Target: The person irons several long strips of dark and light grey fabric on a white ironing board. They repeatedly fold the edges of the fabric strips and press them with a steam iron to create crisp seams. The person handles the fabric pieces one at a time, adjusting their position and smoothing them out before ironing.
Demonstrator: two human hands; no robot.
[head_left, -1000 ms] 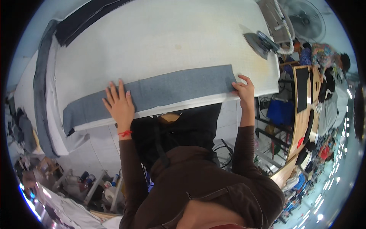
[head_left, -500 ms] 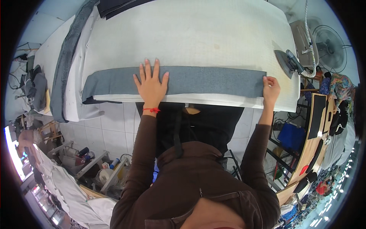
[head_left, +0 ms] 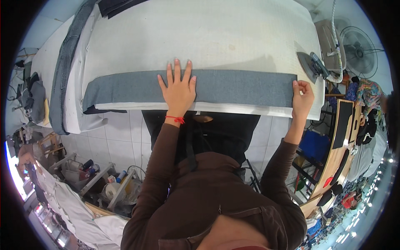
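A long strip of grey-blue fabric [head_left: 233, 88] lies along the near edge of the white padded ironing table [head_left: 187, 33]. My left hand [head_left: 180, 92] rests flat on it, fingers spread, left of the strip's middle. At the strip's right end my right hand [head_left: 303, 98] pinches the corner between thumb and bent fingers. The strip's left end droops over the near edge, with a dark underside showing there. Right of the strip, beyond my right hand, an iron [head_left: 312, 66] sits on the table.
Folded dark cloth [head_left: 116, 7] lies at the far left of the table. A long denim strip [head_left: 68, 71] hangs over the left side. Behind the iron stand a beige box [head_left: 327, 39] and a fan [head_left: 357, 50]. To the right is a wooden bench [head_left: 333, 154] with dark pieces.
My left hand has slid rightward along the fabric. The strip's right end has shifted slightly right with my right hand, which still pinches it.
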